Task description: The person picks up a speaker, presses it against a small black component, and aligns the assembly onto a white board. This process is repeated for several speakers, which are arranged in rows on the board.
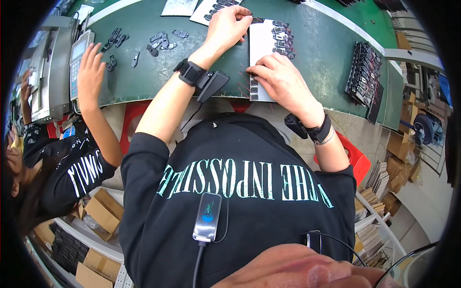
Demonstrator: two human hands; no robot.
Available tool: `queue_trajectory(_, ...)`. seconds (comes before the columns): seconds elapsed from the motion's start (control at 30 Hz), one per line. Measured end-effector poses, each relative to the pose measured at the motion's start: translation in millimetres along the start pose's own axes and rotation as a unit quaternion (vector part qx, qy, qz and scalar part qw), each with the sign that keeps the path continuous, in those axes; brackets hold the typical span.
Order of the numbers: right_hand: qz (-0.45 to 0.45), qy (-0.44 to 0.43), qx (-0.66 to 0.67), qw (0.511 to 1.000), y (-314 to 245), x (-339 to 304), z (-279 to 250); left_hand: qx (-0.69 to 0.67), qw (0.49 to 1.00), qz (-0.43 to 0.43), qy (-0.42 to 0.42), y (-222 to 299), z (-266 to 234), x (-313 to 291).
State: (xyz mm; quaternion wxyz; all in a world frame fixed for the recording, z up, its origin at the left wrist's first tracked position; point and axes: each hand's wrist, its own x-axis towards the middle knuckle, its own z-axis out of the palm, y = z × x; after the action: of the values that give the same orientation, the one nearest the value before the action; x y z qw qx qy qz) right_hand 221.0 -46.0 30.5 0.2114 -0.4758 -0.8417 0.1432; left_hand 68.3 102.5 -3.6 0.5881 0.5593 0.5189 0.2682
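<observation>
A white board (261, 41) lies on the green table before me. Small black plastic parts with thin red wires (282, 38) line its right side, and a column of dark pieces (254, 90) runs down its left edge. My left hand (228, 28) is over the board's far left corner, fingers curled together beside a small black part (258, 20); its fingertips are partly hidden. Lower down, my right hand (283, 79) rests across the board, thumb and forefinger pinched at the left edge near thin red wires. What sits in that pinch is too small to make out.
Loose black parts (162, 41) lie in clusters on the left of the table. Another white board (204, 12) with parts is at the back. A dense block of black wired parts (363, 72) stands at right. A co-worker's hand (91, 72) is beside a keypad device (75, 72).
</observation>
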Motion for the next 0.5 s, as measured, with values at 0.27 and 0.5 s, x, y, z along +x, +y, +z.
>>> queue_trajectory(0.27,-0.062,-0.062,-0.035,0.996,2,13,-3,0.298,0.838,0.4,0.224,-37,-4,2)
queue_trajectory(0.5,-0.028,-0.076,-0.067,0.994,-3,7,-3,0.346,0.855,0.297,0.246,-27,-77,-70)
